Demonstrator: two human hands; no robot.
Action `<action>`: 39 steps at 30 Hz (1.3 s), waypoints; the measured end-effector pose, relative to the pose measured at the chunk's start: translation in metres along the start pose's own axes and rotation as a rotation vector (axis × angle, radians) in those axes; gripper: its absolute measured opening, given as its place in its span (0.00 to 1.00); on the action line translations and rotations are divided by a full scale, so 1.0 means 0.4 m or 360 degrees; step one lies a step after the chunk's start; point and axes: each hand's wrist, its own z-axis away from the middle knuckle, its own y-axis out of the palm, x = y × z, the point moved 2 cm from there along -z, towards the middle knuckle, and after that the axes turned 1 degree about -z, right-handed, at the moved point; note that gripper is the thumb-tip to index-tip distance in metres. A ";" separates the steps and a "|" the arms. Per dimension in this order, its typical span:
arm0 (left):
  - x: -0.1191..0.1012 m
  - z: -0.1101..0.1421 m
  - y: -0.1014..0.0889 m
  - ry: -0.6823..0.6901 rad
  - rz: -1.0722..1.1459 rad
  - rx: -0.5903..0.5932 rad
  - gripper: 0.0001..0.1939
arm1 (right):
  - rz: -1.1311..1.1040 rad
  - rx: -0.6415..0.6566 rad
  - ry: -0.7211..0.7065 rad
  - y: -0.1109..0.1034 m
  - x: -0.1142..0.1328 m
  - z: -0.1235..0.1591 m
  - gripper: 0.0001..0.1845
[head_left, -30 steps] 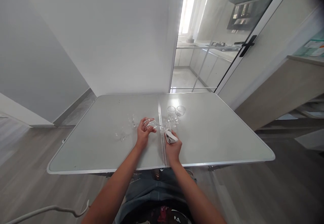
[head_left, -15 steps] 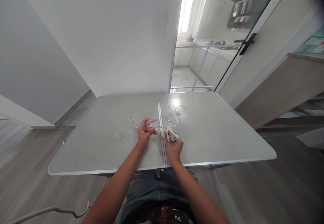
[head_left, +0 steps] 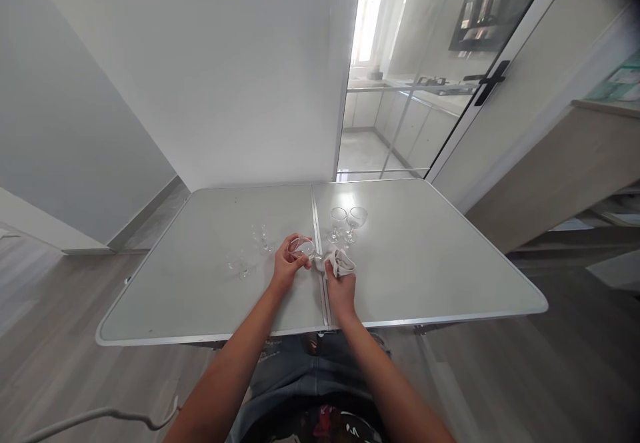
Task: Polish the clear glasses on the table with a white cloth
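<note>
My left hand (head_left: 287, 263) is closed around the bowl of a stemmed glass (head_left: 302, 247), which lies tilted sideways with its stem toward the right. A crumpled white cloth (head_left: 342, 263) is gripped in my right hand (head_left: 342, 289), pressed around the stem and foot end of that glass. The foot itself is hidden in the cloth. Just beyond the cloth, two more stemmed glasses stand upright side by side, a left one (head_left: 338, 216) and a right one (head_left: 357, 217).
Two clear glasses, a farther one (head_left: 263, 236) and a nearer one (head_left: 243, 269), lie on the left half of the pale table (head_left: 430, 263). A metal seam (head_left: 315, 216) divides the tabletop. Behind it are a white wall (head_left: 260, 96) and a glass door with a black handle (head_left: 491, 83).
My right hand has turned slightly, and the cloth is bunched differently around the stem. My left hand keeps the glass in nearly the same place.
</note>
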 end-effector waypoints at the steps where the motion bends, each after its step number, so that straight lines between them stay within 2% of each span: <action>1: 0.001 0.000 -0.001 -0.0002 0.0001 -0.0007 0.34 | 0.0058 0.0006 0.0011 0.000 -0.004 -0.001 0.19; 4: 0.003 -0.001 0.000 -0.0006 0.0002 -0.0016 0.34 | 0.0223 -0.0071 0.0048 -0.003 -0.009 0.004 0.22; 7: 0.002 0.001 0.002 -0.0006 0.0001 -0.0010 0.34 | 0.0210 -0.0234 0.0053 -0.010 -0.005 0.016 0.23; 10: 0.000 0.004 0.005 0.0000 0.0003 -0.0011 0.33 | 0.0068 -0.0362 -0.0030 -0.018 0.003 0.026 0.21; 12: 0.000 0.006 0.007 -0.0013 -0.0006 0.0026 0.32 | 0.0076 -0.0344 -0.0168 -0.021 0.012 0.027 0.22; 14: 0.002 0.007 0.011 -0.0049 -0.0018 0.0102 0.32 | 0.0184 -0.0105 -0.0337 -0.014 0.028 0.020 0.22; 16: 0.004 0.007 0.011 -0.0074 -0.0023 0.0146 0.33 | 0.0306 0.0240 -0.0439 -0.002 0.048 0.007 0.19; 20: 0.006 0.005 0.001 -0.0077 0.0041 0.0040 0.33 | 0.0372 0.0715 -0.0440 0.002 0.088 -0.026 0.16; 23: 0.000 0.010 -0.005 -0.0124 0.0156 0.0054 0.36 | 0.0126 0.1033 -0.0305 -0.014 0.104 -0.047 0.10; 26: -0.011 0.018 -0.001 -0.0195 0.0251 0.0217 0.40 | -0.0214 0.1218 -0.0018 -0.036 0.101 -0.058 0.15; 28: -0.014 0.020 0.002 -0.0227 0.0274 0.0289 0.41 | -0.0316 0.1277 0.0151 -0.044 0.093 -0.061 0.20; 30: -0.010 0.018 0.002 -0.0234 0.0247 0.0258 0.39 | -0.0251 0.1256 0.0164 -0.043 0.086 -0.062 0.20; 31: -0.006 0.015 0.001 -0.0227 0.0222 0.0212 0.38 | -0.0148 0.1233 0.0098 -0.039 0.084 -0.061 0.17; 34: 0.011 0.007 -0.003 -0.0170 0.0155 0.0044 0.36 | 0.0401 0.1045 -0.0292 -0.023 0.086 -0.052 0.12; 37: 0.023 0.002 -0.008 -0.0129 0.0119 -0.0068 0.36 | 0.0911 0.0725 -0.0702 -0.014 0.094 -0.031 0.18; 39: 0.027 0.002 -0.011 -0.0142 0.0095 -0.0103 0.36 | 0.0976 0.0557 -0.0848 -0.017 0.101 -0.016 0.22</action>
